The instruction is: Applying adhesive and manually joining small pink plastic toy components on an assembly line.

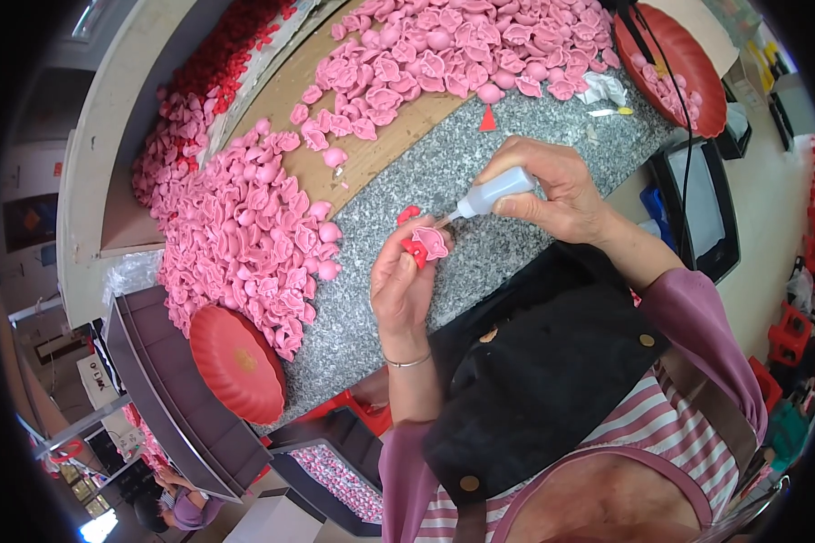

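My left hand (397,294) pinches a pink petal-shaped piece (434,242) together with a small red piece (415,252) against it. Just above its fingers shows another red bit (408,214); whether the fingers touch it I cannot tell. In my right hand (561,185) is a small whitish squeeze bottle (496,193), tilted down to the left. Its thin nozzle tip comes close to the pink piece and the left fingertips. Both hands are above the speckled grey stone tabletop (353,262).
Heaps of pink petal pieces (235,226) lie at the left and far side, partly on a wooden board (371,163). Red scalloped trays (235,362) sit at the left and far right. A red triangle (488,119) and crumpled tissue (604,88) lie beyond my hands. Another person (190,509) is lower left.
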Demonstrator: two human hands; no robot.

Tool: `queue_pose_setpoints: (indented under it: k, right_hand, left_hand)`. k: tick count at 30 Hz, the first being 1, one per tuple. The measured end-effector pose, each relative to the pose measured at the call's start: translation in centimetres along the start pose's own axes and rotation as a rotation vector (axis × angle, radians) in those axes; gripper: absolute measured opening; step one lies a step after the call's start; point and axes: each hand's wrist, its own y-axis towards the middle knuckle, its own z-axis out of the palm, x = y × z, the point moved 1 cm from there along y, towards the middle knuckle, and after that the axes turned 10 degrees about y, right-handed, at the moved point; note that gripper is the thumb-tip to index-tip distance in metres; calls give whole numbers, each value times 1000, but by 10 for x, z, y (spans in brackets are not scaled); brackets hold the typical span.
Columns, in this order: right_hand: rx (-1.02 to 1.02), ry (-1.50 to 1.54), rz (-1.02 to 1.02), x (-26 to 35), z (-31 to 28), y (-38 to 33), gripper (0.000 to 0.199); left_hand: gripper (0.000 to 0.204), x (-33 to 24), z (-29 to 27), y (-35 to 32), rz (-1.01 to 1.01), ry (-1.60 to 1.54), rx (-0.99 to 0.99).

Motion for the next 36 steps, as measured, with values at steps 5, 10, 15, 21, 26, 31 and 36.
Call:
queue_pose_setpoints:
  k: [5, 10, 15, 21, 26, 31, 36]
  right_hand:
    - [-26, 15, -6, -1, 2, -2, 23]
    - [-20, 33, 12, -1, 2, -2, 23]
    - [-1, 23, 18, 0, 3, -2, 23]
    - [-34, 42, 16, -2, 2, -3, 23]
    - [-26, 50, 22, -2, -1, -4, 23]
    - [-26, 28, 34, -2, -3, -4, 23]
    - [-24, 21, 57, -1, -5, -5, 22]
  left_hand:
    - [47, 1, 2, -1, 1, -7, -14]
    - [47, 0, 3, -1, 0, -2, -11]
    - [47, 1, 2, -2, -13, -7, -16]
    - [46, 1, 3, -1, 3, -17, 19]
    - [46, 3, 1, -1, 13, 1, 10]
    - [46, 0, 3, 0, 23, 13, 7]
    - [46, 2, 2, 0, 27, 12, 11]
